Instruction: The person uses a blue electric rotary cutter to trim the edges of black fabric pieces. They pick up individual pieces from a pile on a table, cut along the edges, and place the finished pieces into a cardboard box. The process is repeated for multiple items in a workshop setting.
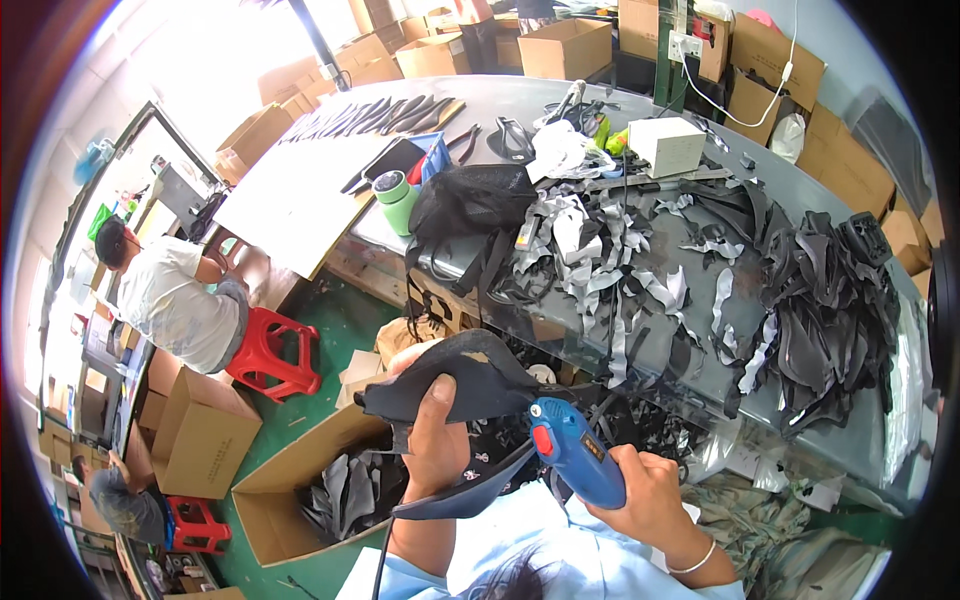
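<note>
A soft-looking, dark grey curved piece (470, 378) and a chunky blue plastic tool with a red button (582, 458)

The left hand (437, 440) holds the dark piece up in front of the body, with the thumb pressed on the near side. The right hand (650, 495) has its fingers curled around the low end of the blue tool. The tool's front end is just beside the piece, but I cannot tell if they touch.

Below the left hand sits an open brown cardboard box (270, 525) with dark pieces (350, 492) inside. On the big grey table (500, 100) lie a heap of black pieces (830, 310) and a light green bottle (397, 207).
</note>
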`<state>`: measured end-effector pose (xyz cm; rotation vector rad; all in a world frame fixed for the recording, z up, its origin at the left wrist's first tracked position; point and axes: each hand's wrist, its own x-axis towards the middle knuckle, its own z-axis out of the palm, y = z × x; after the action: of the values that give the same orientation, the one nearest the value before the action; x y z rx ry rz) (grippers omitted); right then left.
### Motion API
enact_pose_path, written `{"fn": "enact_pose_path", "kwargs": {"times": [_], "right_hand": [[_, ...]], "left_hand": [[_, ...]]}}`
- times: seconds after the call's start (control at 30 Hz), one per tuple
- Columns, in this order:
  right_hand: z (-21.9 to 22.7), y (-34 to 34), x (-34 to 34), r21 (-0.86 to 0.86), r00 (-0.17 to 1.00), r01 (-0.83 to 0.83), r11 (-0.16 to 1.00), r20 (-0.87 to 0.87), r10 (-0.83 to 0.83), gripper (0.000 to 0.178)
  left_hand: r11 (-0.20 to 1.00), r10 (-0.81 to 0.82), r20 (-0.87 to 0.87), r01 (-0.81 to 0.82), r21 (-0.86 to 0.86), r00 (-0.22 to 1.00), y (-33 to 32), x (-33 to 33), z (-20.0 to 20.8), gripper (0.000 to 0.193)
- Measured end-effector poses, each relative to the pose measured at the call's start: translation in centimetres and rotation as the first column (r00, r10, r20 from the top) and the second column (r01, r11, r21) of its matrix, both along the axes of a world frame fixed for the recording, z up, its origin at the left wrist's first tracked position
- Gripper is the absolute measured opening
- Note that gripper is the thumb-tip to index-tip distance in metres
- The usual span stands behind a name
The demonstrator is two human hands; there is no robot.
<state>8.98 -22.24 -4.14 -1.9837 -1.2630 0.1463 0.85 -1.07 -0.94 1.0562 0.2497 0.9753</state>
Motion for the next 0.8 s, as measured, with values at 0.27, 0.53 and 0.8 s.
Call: {"fn": "enact_pose_path", "kwargs": {"times": [0.27,0.53,0.8], "right_hand": [[0.4,0.6,-0.8,0.014,0.993,0.015,1.000,-0.120,-0.013,0.052],[1.0,1.2,-0.8,0.081,0.991,0.014,0.997,-0.135,-0.003,0.046],[1.4,0.8,-0.3,0.041,0.990,0.041,0.998,0.132,-0.047,0.043]], "left_hand": [[0.998,0.010,0.088,-0.015,0.060,0.996,-1.3,0.3,-1.6,0.036],[0.996,-0.088,0.067,0.090,-0.026,0.994,-1.9,0.0,-1.7,0.033],[0.982,-0.186,-0.265,0.172,-0.074,0.946,-1.3,-1.0,0.0,0.032]]}}
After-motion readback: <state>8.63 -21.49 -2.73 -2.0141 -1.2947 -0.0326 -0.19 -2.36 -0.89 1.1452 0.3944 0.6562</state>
